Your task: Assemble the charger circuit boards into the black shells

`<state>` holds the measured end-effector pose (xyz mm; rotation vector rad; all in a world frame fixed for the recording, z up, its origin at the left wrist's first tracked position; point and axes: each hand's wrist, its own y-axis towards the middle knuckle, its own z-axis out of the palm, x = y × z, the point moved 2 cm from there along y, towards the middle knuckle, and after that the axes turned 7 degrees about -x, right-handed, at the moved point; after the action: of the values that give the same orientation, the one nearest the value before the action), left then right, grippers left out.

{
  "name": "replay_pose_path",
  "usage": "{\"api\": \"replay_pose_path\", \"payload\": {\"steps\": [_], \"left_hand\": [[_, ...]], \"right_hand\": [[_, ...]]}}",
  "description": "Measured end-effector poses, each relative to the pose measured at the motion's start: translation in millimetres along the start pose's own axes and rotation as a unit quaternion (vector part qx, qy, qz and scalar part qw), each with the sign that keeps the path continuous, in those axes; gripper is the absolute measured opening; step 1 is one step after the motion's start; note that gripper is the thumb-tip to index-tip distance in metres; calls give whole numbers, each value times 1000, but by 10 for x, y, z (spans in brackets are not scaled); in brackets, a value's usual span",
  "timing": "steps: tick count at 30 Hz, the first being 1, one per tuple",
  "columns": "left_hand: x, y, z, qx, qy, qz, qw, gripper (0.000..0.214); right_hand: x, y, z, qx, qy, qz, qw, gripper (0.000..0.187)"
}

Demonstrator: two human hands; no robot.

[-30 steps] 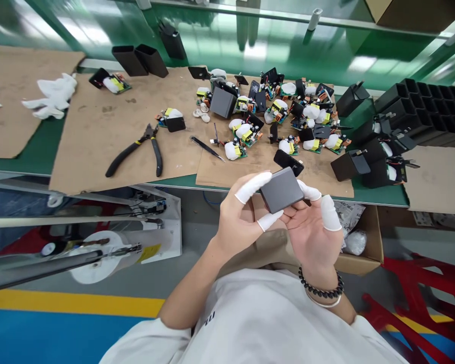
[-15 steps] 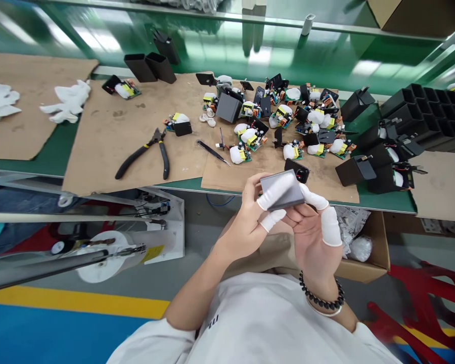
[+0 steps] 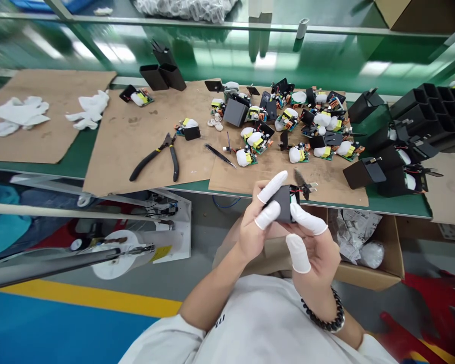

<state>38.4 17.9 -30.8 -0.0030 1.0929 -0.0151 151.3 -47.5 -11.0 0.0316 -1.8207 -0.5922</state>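
A green tabletop (image 3: 398,203) spans the view, covered for the most part by flat, matt brown cardboard (image 3: 116,167) with dark stains. Just off its near edge, the left hand (image 3: 252,230) pinches a case (image 3: 284,202) between thumb and fingers, while the right hand (image 3: 314,258) has its forefinger at the open end and its thumb spread well away; whether its tucked fingers also grip cannot be told. The case has just been turned: half a second ago a closed face showed, and now the open end points right, which puts its inside within the right forefinger's reach. The case is dark, smooth and box-shaped, seemingly plastic; white, wrinkled, rubbery-looking finger cots (image 3: 268,216) cover the gripping fingertips. Beyond the opening sit shiny metal prongs (image 3: 314,187), with thin red wires (image 3: 296,191) between.
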Motion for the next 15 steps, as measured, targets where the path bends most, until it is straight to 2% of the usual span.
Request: {"api": "replay_pose_path", "payload": {"steps": [3,6,10,15], "left_hand": [[-47,80,60,-89,-57,-16,994,36],[-92,157,120,-122,-113,-77,983,26],[-134,196,157,-133,-171,-144,966,18],[-148,218,169,-156,-160,-129,966,16]], "right_hand": [[108,39,46,11,-26,-61,998,52],[165,70,74,26,-41,-82,995,62],[84,32,55,15,-8,-37,999,67],[-15,-19,45,-8,21,-1,1000,61]]}}
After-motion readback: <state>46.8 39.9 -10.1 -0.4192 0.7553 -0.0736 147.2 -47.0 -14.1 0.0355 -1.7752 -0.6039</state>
